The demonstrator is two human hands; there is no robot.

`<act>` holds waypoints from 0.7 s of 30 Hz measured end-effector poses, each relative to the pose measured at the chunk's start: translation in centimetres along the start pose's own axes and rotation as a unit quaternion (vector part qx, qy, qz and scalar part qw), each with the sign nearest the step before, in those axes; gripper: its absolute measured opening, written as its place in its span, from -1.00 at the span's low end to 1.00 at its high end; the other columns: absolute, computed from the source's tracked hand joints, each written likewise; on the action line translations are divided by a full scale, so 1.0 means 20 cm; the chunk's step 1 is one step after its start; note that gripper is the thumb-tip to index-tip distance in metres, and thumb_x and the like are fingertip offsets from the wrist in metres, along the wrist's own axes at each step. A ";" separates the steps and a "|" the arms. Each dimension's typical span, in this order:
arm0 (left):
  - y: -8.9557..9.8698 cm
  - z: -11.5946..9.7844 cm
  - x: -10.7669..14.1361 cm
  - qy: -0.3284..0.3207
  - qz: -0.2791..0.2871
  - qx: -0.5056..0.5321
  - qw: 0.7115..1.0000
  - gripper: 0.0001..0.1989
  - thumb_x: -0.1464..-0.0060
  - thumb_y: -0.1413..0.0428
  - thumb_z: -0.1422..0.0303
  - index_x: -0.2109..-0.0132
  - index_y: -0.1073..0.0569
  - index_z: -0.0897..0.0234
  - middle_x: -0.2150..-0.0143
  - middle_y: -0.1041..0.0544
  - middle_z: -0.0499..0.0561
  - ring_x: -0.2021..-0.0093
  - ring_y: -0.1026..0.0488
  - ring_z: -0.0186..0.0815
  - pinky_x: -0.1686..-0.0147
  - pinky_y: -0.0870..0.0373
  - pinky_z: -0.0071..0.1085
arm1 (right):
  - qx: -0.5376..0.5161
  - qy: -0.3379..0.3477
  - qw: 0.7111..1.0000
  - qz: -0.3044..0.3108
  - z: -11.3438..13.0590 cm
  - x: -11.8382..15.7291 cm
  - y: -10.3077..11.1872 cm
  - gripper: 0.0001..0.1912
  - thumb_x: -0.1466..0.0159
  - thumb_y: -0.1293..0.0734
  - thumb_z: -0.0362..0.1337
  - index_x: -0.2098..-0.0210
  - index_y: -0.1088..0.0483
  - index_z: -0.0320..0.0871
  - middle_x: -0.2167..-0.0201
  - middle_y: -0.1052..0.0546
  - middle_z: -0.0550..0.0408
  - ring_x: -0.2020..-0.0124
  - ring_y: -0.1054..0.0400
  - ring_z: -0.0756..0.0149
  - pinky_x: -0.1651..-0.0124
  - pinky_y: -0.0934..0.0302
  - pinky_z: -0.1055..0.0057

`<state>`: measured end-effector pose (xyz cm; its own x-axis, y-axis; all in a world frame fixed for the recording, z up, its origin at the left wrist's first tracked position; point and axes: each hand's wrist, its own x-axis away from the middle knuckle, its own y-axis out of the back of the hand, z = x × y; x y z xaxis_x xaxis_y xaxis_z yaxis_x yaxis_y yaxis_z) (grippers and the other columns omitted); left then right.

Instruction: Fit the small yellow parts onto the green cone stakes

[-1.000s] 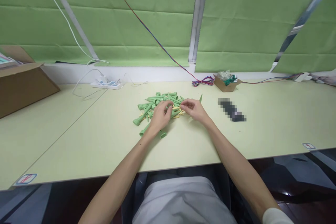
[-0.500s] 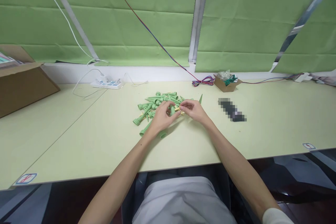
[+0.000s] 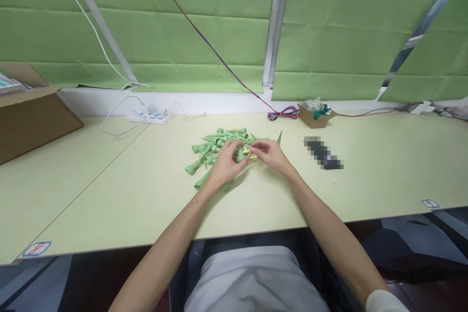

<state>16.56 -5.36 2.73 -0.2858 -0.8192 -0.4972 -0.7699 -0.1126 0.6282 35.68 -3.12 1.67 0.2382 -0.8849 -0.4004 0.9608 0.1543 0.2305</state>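
My left hand (image 3: 227, 162) curls around a green plastic spike (image 3: 240, 154), its thumb below and fingers above. Close beside it, my right hand (image 3: 269, 152) is closed in a pinch on a small yellow plastic piece (image 3: 246, 151), which points toward the green spike. Whether the two pieces touch, I cannot tell. Around and behind my left hand lies a pile of green plastic spikes (image 3: 207, 150), some with round, wider ends. More small yellow pieces (image 3: 253, 158) show under my right fingertips. My hands partly cover the pile.
A blurred dark object (image 3: 323, 153) lies to the right. Toward the back stand a small cardboard box (image 3: 313, 120) with plastic wrapping, coiled wires (image 3: 283, 113) and a white power strip (image 3: 149, 116). A larger cardboard box (image 3: 36, 119) sits at far left.
My left thumb has lowered slightly, and more of the yellow piece shows between my hands. Otherwise both hands stay nearly in place.
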 end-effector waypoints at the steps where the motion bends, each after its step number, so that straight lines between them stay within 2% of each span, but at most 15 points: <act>1: 0.00 0.00 0.00 -0.002 -0.001 0.002 1.000 -0.69 -0.07 -0.21 0.31 0.02 -0.44 0.20 0.10 -0.41 0.03 0.32 -0.37 -0.35 0.35 -0.41 -0.40 | -0.001 0.000 1.000 0.001 0.00 0.00 0.00 -0.70 -0.17 -0.43 -0.06 0.31 -0.52 -0.19 0.37 -0.59 0.01 0.37 -0.45 0.27 0.31 -0.32 0.37; 14: 0.00 0.00 0.01 -0.007 -0.004 0.009 1.000 -0.71 -0.09 -0.19 0.32 0.01 -0.44 0.21 0.09 -0.39 0.02 0.33 -0.37 -0.37 0.36 -0.43 -0.40 | 0.000 0.010 1.000 0.013 0.00 0.00 0.00 -0.70 -0.18 -0.44 -0.05 0.30 -0.53 -0.19 0.37 -0.60 0.01 0.36 -0.45 0.27 0.30 -0.33 0.36; 21: 0.00 -0.01 0.01 -0.005 -0.006 0.003 1.000 -0.71 -0.09 -0.18 0.34 0.01 -0.44 0.20 0.09 -0.40 0.04 0.27 -0.38 -0.32 0.38 -0.41 -0.42 | 0.003 0.014 1.000 0.011 0.00 0.00 -0.01 -0.72 -0.19 -0.43 -0.08 0.31 -0.53 -0.19 0.37 -0.59 0.01 0.38 -0.43 0.29 0.30 -0.31 0.36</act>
<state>16.64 -5.66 2.79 -0.2826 -0.8121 -0.5106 -0.7761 -0.1193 0.6192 35.53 -3.14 1.55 0.2637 -0.8688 -0.4192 0.9543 0.1716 0.2448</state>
